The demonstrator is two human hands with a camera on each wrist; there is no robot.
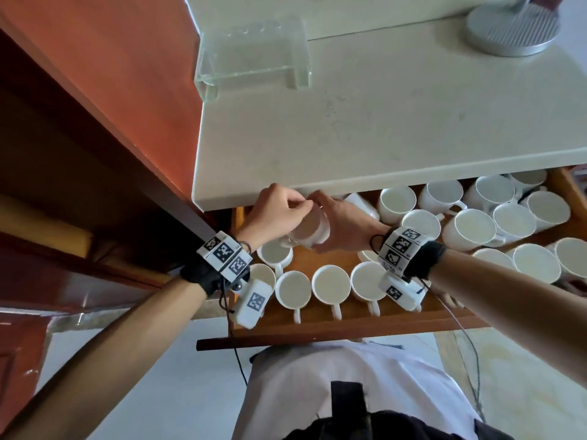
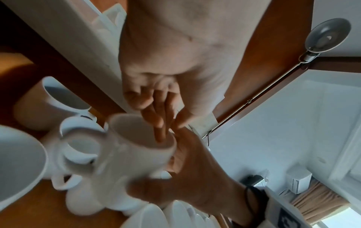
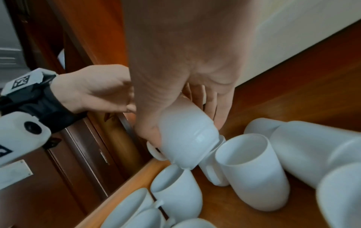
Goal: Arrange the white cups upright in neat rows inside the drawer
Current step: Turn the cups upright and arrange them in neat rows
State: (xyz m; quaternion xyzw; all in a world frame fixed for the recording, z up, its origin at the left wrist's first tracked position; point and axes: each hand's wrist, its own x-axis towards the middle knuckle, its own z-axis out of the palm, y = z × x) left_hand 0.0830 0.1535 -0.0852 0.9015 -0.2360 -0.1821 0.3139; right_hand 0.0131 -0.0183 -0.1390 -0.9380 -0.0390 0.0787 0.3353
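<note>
Gripping tilted cup (image 1: pixel 309 229), R hand (image 1: pixel 344 224).

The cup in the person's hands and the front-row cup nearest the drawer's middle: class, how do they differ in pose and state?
The held cup is tilted on its side; the front-row cup stands upright, mouth up. The held cup is lifted and gripped by the right hand, the left hand close beside it; the front-row cup rests untouched in the drawer. Both are white, handled cups.

Glossy white ceramic cups (image 1: pixel 330 284) sit in a drawer (image 1: pixel 317 328) of smooth, warm-toned varnished wood. Above, the pale countertop (image 1: pixel 397 122) looks like matt, faintly speckled stone, bearing a clear acrylic stand (image 1: pixel 254 55) and a ribbed, matt silver metal base (image 1: pixel 511 30).
</note>
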